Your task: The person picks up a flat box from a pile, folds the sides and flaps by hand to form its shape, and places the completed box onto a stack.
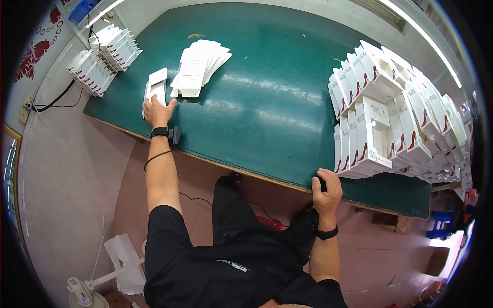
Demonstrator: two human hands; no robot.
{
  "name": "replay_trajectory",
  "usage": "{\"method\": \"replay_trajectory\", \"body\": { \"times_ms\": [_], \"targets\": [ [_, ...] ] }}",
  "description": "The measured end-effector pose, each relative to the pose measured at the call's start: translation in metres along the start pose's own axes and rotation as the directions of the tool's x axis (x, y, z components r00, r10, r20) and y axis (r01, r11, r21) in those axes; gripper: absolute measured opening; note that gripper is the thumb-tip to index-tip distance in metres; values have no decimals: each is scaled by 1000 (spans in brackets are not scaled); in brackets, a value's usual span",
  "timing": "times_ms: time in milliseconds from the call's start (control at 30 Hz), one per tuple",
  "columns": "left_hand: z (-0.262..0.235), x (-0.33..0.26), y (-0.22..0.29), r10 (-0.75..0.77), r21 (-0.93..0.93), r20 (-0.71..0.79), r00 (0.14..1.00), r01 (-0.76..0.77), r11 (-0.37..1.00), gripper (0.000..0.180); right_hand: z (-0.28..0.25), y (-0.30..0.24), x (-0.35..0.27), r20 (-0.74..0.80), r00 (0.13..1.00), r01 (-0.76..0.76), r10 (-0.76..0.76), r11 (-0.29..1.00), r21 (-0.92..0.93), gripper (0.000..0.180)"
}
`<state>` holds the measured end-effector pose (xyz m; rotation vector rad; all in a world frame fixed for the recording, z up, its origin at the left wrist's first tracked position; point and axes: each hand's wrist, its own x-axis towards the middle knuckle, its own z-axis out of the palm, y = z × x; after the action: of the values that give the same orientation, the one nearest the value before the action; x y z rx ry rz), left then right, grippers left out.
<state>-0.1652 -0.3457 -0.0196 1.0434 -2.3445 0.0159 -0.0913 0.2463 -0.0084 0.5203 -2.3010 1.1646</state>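
My left hand lies over the near end of a white open-fronted carton at the table's left. Its fingers rest on the carton, and the thumb is spread out to the right, apart from it. Just right of that carton is a fanned pile of flat white cartons. My right hand is at the table's front edge, with bent fingers curled loosely beside the thumb. Nothing shows in it; the gap inside is dark. Near it stand several rows of white display boxes with red shoe-shaped prints.
The green table has a worn wooden front edge. More printed boxes stand at its far left corner. A black cable hangs from a device at my left wrist. Below are a blue stool at right and a white stand at lower left.
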Motion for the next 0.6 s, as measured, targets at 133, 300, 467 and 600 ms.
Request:
{"method": "replay_trajectory", "body": {
  "times_ms": [133,300,467,600],
  "targets": [
    [-9,7,-8,-151,76,160,976,140,987,92,1,-1,1,-4,1000,3,-3,1000,-16,17],
    [-16,11,-15,-190,4,176,966,192,981,89,1,-1,0,9,1000,-3,4,999,-36,17],
    [-11,20,-35,-181,-142,88,979,193,971,68,3,-2,0,18,1000,8,-7,999,-41,17],
    [-9,20,-45,-159,-265,32,987,162,951,55,3,-2,0,4,1000,16,-16,999,-47,18]
  ]
}}
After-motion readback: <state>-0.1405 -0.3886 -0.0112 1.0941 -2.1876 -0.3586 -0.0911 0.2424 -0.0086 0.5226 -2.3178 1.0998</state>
